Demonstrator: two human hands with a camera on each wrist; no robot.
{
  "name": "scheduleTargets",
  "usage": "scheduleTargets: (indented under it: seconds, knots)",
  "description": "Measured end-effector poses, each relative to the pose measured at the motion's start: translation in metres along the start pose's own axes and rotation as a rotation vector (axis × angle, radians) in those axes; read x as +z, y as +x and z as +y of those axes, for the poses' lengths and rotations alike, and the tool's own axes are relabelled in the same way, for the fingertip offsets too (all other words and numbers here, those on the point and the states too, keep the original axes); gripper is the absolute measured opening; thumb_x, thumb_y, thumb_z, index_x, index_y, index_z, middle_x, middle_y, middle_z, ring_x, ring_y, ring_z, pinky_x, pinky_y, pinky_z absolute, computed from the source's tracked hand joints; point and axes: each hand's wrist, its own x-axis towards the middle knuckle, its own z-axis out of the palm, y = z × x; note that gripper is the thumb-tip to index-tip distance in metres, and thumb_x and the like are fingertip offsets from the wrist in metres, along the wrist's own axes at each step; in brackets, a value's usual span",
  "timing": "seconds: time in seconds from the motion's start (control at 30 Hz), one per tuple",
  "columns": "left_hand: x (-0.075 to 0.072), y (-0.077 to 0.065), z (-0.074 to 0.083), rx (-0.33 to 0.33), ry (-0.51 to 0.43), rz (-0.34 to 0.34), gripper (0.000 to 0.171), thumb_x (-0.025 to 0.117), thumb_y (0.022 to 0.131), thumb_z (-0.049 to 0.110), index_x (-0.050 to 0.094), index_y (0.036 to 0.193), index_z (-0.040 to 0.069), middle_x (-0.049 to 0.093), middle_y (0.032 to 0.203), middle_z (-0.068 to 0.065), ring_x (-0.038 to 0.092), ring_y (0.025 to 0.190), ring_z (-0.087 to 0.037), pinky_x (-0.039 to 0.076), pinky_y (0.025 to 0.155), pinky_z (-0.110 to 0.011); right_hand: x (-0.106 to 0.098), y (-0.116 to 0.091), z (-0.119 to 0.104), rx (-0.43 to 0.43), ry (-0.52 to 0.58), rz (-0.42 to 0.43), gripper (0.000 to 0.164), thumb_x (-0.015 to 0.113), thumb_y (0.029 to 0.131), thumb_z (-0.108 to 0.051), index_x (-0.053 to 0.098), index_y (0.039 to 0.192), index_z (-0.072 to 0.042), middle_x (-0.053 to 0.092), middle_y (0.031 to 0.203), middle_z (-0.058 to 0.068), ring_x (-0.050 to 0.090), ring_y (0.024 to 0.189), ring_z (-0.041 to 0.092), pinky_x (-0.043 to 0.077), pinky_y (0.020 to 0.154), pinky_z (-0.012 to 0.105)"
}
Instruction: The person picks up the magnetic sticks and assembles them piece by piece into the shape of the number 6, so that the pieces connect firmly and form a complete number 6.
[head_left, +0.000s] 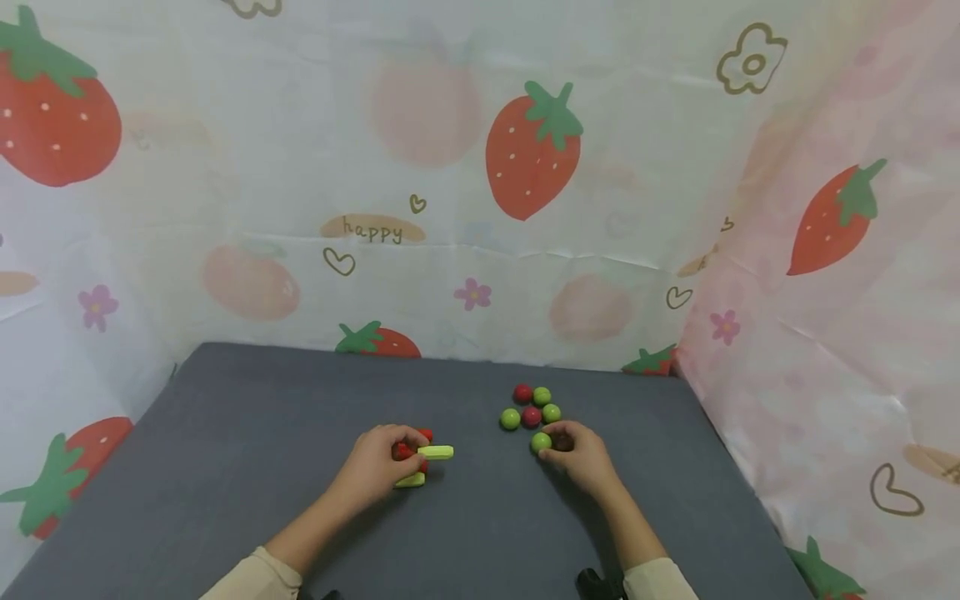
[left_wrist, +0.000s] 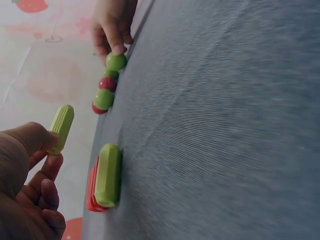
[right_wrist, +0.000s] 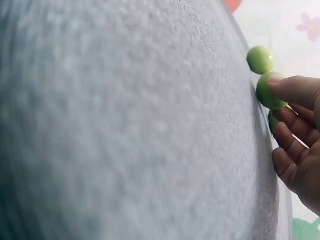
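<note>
Over the desk (head_left: 262,408), the left hand's grip (head_left: 377,457) pinches a green bar (head_left: 438,452) near another green bar (left_wrist: 108,175) and red bars (left_wrist: 92,192) it partly hides, while the right hand's grip (head_left: 582,456) clamps a green ball (head_left: 540,442) just nearside of red and green balls (head_left: 532,417) toward the far edge.

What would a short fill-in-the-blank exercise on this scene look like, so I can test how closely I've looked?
1. The left hand pinches a green stick, and the right hand holds a ball coloured ____.
2. The loose balls come in two colours: that one and ____.
3. The word printed on the backdrop reads ____.

Missing words: green; red; happy.
</note>
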Motion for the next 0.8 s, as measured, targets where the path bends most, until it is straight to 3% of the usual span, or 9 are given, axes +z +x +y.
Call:
scheduleTargets:
  seconds: [0.4, 0.53, 0.63, 0.8]
  knots:
    - [0.021, 0.032, 0.008, 0.036, -0.035, -0.042, 0.013, 0.079, 0.092, 0.017, 0.076, 0.102, 0.024, 0.071, 0.098, 0.008, 0.062, 0.081, -0.008, 0.054, 0.069, -0.027, 0.003, -0.004, -0.004, -0.014, 0.044, -0.066, 0.031, 0.086, 0.083, -0.014, 0.075, 0.112, -0.017, 0.068, 0.105, 0.001, 0.060, 0.088, 0.015, 0.049, 0.073, 0.034]
    - [0.027, 0.037, 0.010, 0.036, -0.061, -0.064, 0.011, 0.077, 0.092, 0.017, 0.076, 0.102, 0.022, 0.071, 0.097, 0.007, 0.061, 0.081, -0.010, 0.054, 0.065, -0.028, 0.003, -0.005, -0.002, -0.023, 0.051, -0.085, 0.031, 0.086, 0.083, -0.015, 0.075, 0.112, -0.018, 0.068, 0.102, 0.001, 0.058, 0.085, 0.016, 0.048, 0.069, 0.034]
    - [0.032, 0.040, 0.011, 0.046, -0.074, -0.074, 0.011, 0.076, 0.093, 0.015, 0.076, 0.103, 0.021, 0.071, 0.096, 0.006, 0.060, 0.071, -0.013, 0.052, 0.058, -0.029, 0.004, -0.005, -0.001, -0.028, 0.054, -0.097, 0.031, 0.086, 0.083, -0.016, 0.075, 0.112, -0.019, 0.067, 0.101, 0.000, 0.058, 0.083, 0.015, 0.048, 0.068, 0.034]
    - [0.041, 0.046, 0.010, 0.082, -0.040, -0.065, 0.012, 0.077, 0.093, 0.015, 0.077, 0.103, 0.020, 0.072, 0.097, 0.005, 0.060, 0.072, -0.010, 0.052, 0.062, -0.030, 0.005, -0.006, -0.004, -0.058, 0.064, -0.115, 0.032, 0.087, 0.082, -0.015, 0.075, 0.112, -0.016, 0.069, 0.102, 0.002, 0.059, 0.083, 0.016, 0.049, 0.066, 0.032]
